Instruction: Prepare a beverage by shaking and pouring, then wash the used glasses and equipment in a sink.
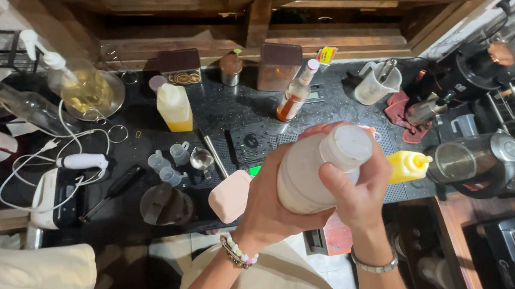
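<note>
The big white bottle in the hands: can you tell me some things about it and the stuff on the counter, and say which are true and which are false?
1. Both hands hold the big white plastic bottle with the white cap. True: the left hand grips its body and the right hand wraps near the cap.
2. The yellow squeeze bottle lies left of the hands. False: it is just to their right, beside the steel electric kettle.
3. A pale pink squarish lid sits near the left hand. True.
4. The bottle stands on the black counter. False: it is held up above it.
5. The person wears nothing on the wrists. False: each wrist has a bracelet.
</note>
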